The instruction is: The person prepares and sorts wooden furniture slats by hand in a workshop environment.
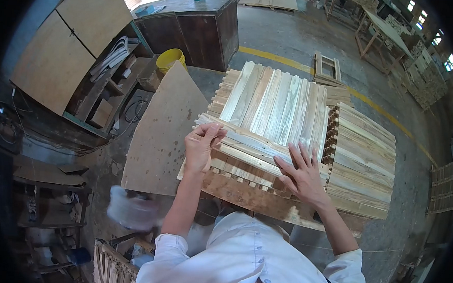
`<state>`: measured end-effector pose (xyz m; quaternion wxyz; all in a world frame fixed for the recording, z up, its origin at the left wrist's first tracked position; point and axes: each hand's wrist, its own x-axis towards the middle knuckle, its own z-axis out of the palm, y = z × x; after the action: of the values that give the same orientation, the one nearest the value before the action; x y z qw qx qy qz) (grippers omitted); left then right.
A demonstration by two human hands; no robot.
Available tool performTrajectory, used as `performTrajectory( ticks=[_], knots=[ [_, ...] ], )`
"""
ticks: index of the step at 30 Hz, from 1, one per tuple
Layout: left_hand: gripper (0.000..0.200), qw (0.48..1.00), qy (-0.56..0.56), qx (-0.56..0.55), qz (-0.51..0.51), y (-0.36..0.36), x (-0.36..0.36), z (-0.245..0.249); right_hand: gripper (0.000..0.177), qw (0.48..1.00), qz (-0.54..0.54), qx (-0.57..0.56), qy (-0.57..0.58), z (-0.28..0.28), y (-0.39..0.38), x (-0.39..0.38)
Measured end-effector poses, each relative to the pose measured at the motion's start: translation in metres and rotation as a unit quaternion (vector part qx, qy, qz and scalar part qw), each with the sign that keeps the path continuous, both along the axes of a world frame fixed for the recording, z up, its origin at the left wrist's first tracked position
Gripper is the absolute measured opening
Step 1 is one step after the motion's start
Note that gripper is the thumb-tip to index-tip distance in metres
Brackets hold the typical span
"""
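My left hand (199,148) is closed in a pinch at the left end of a pale wooden slat (255,138). What sits between its thumb and fingers, if anything, is too small to make out. With fingers spread, my right hand (304,177) rests on the right part of the slats, holding nothing. Beyond both hands lies a stack of slatted wooden panels (272,100), its near slats running crosswise in front of me. Another stack of slatted panels (364,159) stands to the right, with notched edges showing between the two stacks.
A wooden board (244,193) runs along the near edge of the stacks. On the left leans a large stained sheet (160,138). Behind it are a yellow bucket (171,60) and a dark cabinet (201,37). A wooden frame (327,68) lies on the floor beyond.
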<state>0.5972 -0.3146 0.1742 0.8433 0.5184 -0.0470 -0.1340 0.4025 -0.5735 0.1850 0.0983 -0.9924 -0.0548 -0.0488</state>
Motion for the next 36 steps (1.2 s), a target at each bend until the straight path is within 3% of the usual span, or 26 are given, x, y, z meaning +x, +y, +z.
performTrajectory(
  ticks=[4, 8, 12, 13, 15, 17, 21, 24, 27, 33, 36],
  knots=[
    [0.012, 0.995, -0.017, -0.101, 0.007, 0.013, -0.011, 0.036, 0.052, 1.000, -0.006, 0.009, 0.006, 0.001, 0.001, 0.000],
    [0.008, 0.991, -0.061, -0.109, 0.048, 0.054, -0.029, 0.080, 0.058, 0.999, 0.003, 0.032, 0.005, 0.005, 0.001, 0.002],
    [0.021, 0.972, -0.158, 0.143, -0.100, 0.141, -0.052, 0.068, 0.075, 0.994, -0.010, 0.105, 0.018, 0.006, -0.001, 0.004],
    [0.015, 0.949, -0.113, 0.244, -0.162, 0.156, -0.057, 0.069, 0.079, 0.991, -0.022, 0.133, 0.017, 0.008, 0.000, 0.007],
    [0.031, 0.851, -0.077, 0.501, -0.141, 0.182, -0.072, 0.029, 0.084, 0.991, -0.002, 0.134, -0.021, 0.011, 0.002, 0.016],
    [0.040, 0.667, -0.151, 0.721, -0.109, 0.178, -0.086, 0.032, 0.090, 0.991, -0.010, 0.135, -0.018, 0.004, 0.012, 0.027],
    [0.050, 0.807, -0.162, 0.567, 0.002, 0.157, -0.075, 0.009, 0.097, 0.995, -0.044, 0.090, 0.021, 0.002, 0.036, 0.057],
    [0.037, 0.842, -0.182, 0.507, 0.031, 0.119, -0.059, 0.016, 0.092, 0.994, -0.043, 0.100, 0.028, -0.004, 0.041, 0.072],
    [0.037, 0.894, -0.161, 0.416, 0.040, 0.092, -0.045, 0.033, 0.083, 0.988, -0.036, 0.153, 0.011, 0.001, 0.033, 0.074],
    [0.043, 0.940, -0.166, 0.293, -0.047, 0.035, -0.043, 0.060, 0.085, 0.957, -0.022, 0.255, -0.137, 0.089, 0.019, 0.065],
    [0.048, 0.920, -0.268, 0.269, -0.096, 0.000, -0.054, 0.075, 0.089, 0.915, 0.028, 0.346, -0.206, 0.130, 0.019, 0.059]
  ],
)
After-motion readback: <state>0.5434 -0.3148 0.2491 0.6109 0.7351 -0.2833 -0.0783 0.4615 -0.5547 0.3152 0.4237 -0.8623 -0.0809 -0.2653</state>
